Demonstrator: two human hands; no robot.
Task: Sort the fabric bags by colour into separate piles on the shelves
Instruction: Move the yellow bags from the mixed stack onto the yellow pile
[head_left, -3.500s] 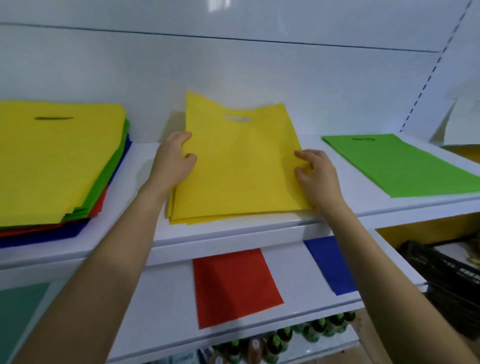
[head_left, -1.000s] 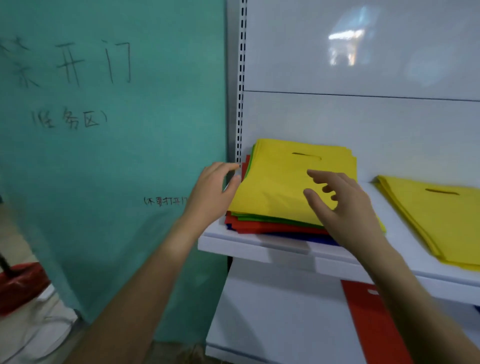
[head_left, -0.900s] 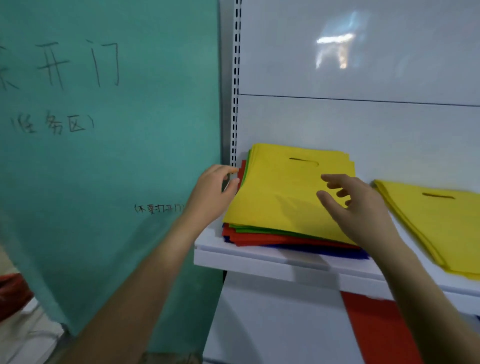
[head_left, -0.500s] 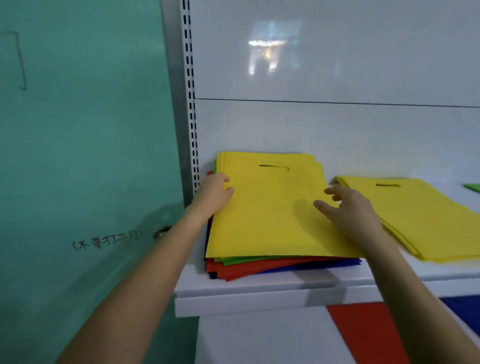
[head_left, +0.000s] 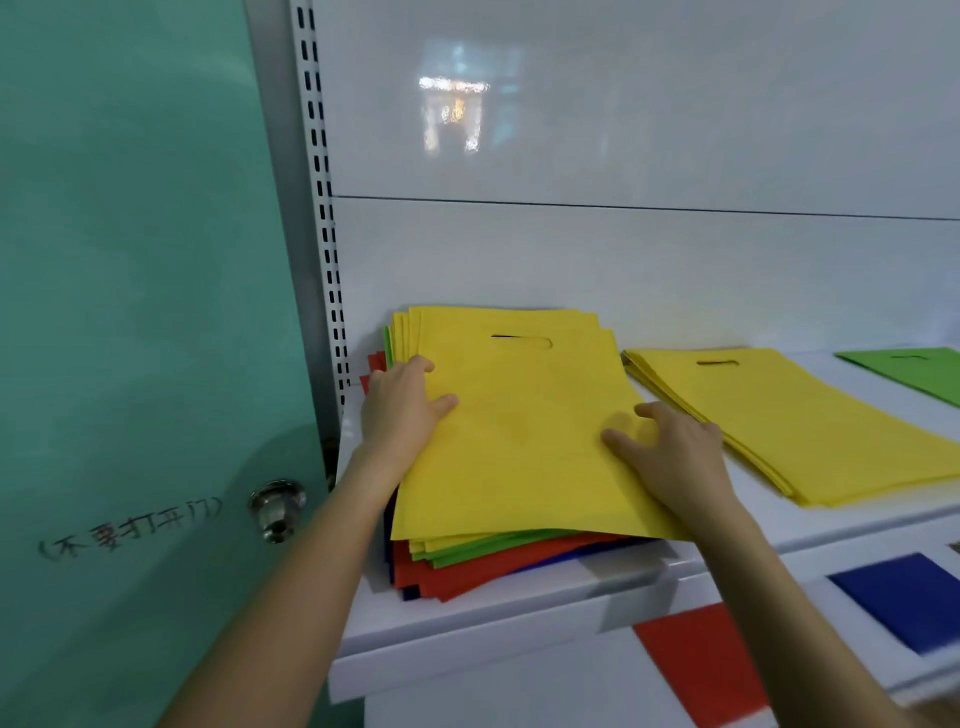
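Note:
A mixed stack (head_left: 467, 571) of yellow, green, red and blue fabric bags lies at the left end of the upper white shelf (head_left: 493, 618). Its top yellow bag (head_left: 519, 447) has a slot handle at the far end. My left hand (head_left: 402, 410) holds this bag's left edge, thumb on top. My right hand (head_left: 670, 457) holds its right edge, thumb on top and fingers curled. The bag's front edge sits slightly raised over the stack. To the right lie a sorted yellow pile (head_left: 805, 426) and a green bag (head_left: 914, 369).
On the lower shelf lie a red bag (head_left: 696, 660) and a blue bag (head_left: 904, 603). A teal door (head_left: 130, 312) with a metal knob (head_left: 275, 506) stands close on the left, beside the slotted shelf upright (head_left: 322, 208). The white back panel closes the shelf behind.
My hands left the sorted yellow pile and went left to the mixed stack. Over the last second they settled on the side edges of its top yellow bag.

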